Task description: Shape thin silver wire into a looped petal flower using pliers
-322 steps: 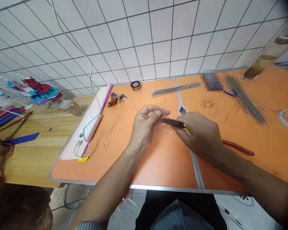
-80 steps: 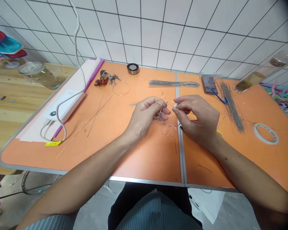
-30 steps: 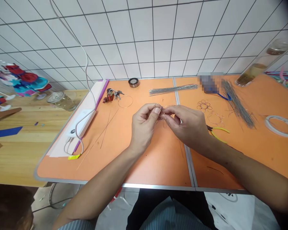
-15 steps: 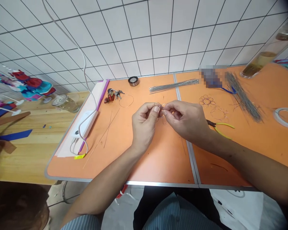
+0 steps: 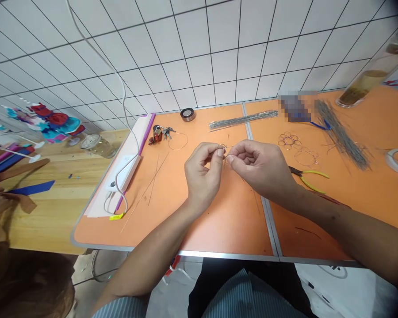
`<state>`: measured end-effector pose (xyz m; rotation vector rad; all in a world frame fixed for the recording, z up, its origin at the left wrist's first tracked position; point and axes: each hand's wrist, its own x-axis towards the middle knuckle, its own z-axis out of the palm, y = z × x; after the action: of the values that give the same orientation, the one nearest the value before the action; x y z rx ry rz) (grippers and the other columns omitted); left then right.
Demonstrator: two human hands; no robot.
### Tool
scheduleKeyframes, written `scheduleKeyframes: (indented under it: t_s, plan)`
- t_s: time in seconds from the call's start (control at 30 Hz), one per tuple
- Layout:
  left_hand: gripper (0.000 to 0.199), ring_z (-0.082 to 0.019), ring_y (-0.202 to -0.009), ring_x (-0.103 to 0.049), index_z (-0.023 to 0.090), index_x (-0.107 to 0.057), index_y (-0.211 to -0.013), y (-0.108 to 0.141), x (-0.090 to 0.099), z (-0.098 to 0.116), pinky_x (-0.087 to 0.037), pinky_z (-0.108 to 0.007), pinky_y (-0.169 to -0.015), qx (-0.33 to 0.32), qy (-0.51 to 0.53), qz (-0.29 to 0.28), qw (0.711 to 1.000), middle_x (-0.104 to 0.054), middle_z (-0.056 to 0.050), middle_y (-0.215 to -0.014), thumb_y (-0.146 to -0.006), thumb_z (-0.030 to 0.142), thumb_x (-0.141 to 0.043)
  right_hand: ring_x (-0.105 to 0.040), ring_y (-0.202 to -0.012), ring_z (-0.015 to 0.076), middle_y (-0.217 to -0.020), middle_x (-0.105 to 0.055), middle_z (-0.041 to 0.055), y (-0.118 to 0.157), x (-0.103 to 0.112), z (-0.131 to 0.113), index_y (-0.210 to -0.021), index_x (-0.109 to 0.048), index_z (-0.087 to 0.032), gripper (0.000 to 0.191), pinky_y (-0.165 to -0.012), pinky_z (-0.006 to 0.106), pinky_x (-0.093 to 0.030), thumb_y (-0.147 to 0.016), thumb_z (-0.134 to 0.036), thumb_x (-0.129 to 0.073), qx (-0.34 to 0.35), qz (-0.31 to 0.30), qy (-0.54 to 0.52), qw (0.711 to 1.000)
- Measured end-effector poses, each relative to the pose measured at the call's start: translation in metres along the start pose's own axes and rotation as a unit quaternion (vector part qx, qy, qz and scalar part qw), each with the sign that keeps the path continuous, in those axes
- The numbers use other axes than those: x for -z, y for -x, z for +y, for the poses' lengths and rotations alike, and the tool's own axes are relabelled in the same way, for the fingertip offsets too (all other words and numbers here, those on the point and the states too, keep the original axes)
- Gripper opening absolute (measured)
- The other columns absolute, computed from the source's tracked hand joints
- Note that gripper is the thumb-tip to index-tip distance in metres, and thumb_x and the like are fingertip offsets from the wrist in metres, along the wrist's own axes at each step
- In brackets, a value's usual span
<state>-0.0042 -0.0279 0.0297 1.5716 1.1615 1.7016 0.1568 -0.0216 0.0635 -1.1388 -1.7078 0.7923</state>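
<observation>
Between my hands, above the orange table, is a small piece of looped thin wire. My left hand pinches it between thumb and forefinger, with a loop showing above the fingertips. My right hand is closed in a pinch on the wire's right side, its fingertips almost touching those of the left. Much of the wire piece is hidden by the fingers. To the right lie a flower-shaped wire piece and a wire ring with small loops. Yellow-handled pliers rest beside my right wrist.
Wire bundles lie at the back and right. Keys, a tape roll, a large wire ring and loose wires are leftward. A power strip stands by the edge. A co-worker's hand is far left.
The wire piece has turned between my fingers; its lower loops, visible before, are now mostly hidden. Both hands stay close together. The view has shifted slightly left.
</observation>
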Motion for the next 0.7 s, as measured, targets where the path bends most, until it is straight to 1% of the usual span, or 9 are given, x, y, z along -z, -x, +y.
scheduleKeyframes:
  t_s: [0.1,0.23,0.33,0.43,0.53,0.6,0.7]
  plan:
    - [0.017,-0.018,-0.090,-0.073,0.023,-0.077,-0.098,-0.001,0.002,-0.001,-0.057,-0.031,-0.082,-0.009,-0.026,0.000,1.000,-0.077,-0.005,-0.097,-0.106,0.036,-0.070,-0.065,-0.064,0.0140,-0.073,-0.072,-0.0004,0.002,0.001,0.002,-0.085,-0.073,-0.022,0.009,-0.057,0.027,-0.051,-0.091,-0.027,-0.078,-0.001,-0.007,-0.028,1.000]
    - [0.015,-0.017,-0.087,-0.073,0.023,-0.077,-0.096,-0.003,0.003,-0.002,-0.056,-0.029,-0.079,-0.007,-0.031,0.001,0.999,-0.078,-0.003,-0.094,-0.105,0.032,-0.069,-0.066,-0.065,0.0139,-0.078,-0.075,-0.0012,0.004,0.003,0.004,-0.098,-0.076,-0.023,0.010,-0.059,0.027,-0.053,-0.091,-0.026,-0.081,0.012,-0.014,-0.052,0.998]
    - [0.013,-0.016,-0.084,-0.072,0.023,-0.077,-0.095,-0.004,0.002,-0.001,-0.056,-0.028,-0.077,0.002,-0.033,0.002,0.999,-0.077,-0.002,-0.091,-0.103,0.030,-0.069,-0.069,-0.069,0.0154,-0.082,-0.079,0.0007,0.004,0.007,-0.002,-0.098,-0.079,-0.024,0.006,-0.062,0.029,-0.054,-0.093,-0.023,-0.076,0.020,-0.027,-0.056,0.998]
    - [0.012,-0.015,-0.077,-0.069,0.022,-0.075,-0.091,-0.006,0.001,0.002,-0.056,-0.028,-0.073,0.030,-0.009,-0.008,0.999,-0.074,-0.001,-0.085,-0.100,0.027,-0.069,-0.069,-0.069,0.0162,-0.083,-0.081,0.0016,0.004,0.012,-0.008,-0.097,-0.083,-0.024,0.015,-0.059,0.030,-0.052,-0.096,-0.020,-0.069,0.029,-0.061,-0.037,0.997]
    - [0.013,-0.013,-0.072,-0.065,0.021,-0.073,-0.085,-0.007,0.000,0.005,-0.053,-0.027,-0.069,0.064,0.023,-0.019,0.998,-0.070,0.001,-0.078,-0.097,0.026,-0.071,-0.066,-0.068,0.0156,-0.084,-0.079,0.0007,0.004,0.013,-0.007,-0.098,-0.084,-0.026,0.018,-0.059,0.030,-0.051,-0.095,-0.017,-0.068,0.075,-0.060,0.012,0.995]
    - [0.014,-0.012,-0.070,-0.062,0.021,-0.072,-0.083,-0.008,0.000,0.007,-0.051,-0.026,-0.067,0.081,0.029,-0.031,0.996,-0.069,0.001,-0.076,-0.096,0.025,-0.071,-0.064,-0.069,0.0156,-0.085,-0.078,0.0005,0.003,0.013,-0.002,-0.098,-0.084,-0.026,0.018,-0.062,0.032,-0.052,-0.095,-0.017,-0.070,0.125,-0.041,0.046,0.990]
    - [0.014,-0.012,-0.067,-0.061,0.020,-0.073,-0.082,-0.008,0.000,0.006,-0.049,-0.026,-0.065,0.102,0.025,-0.065,0.992,-0.068,0.001,-0.075,-0.095,0.026,-0.073,-0.067,-0.075,0.0174,-0.088,-0.079,0.0020,-0.001,0.012,0.007,-0.094,-0.082,-0.027,0.016,-0.066,0.033,-0.054,-0.098,-0.018,-0.069,0.200,-0.011,0.094,0.975]
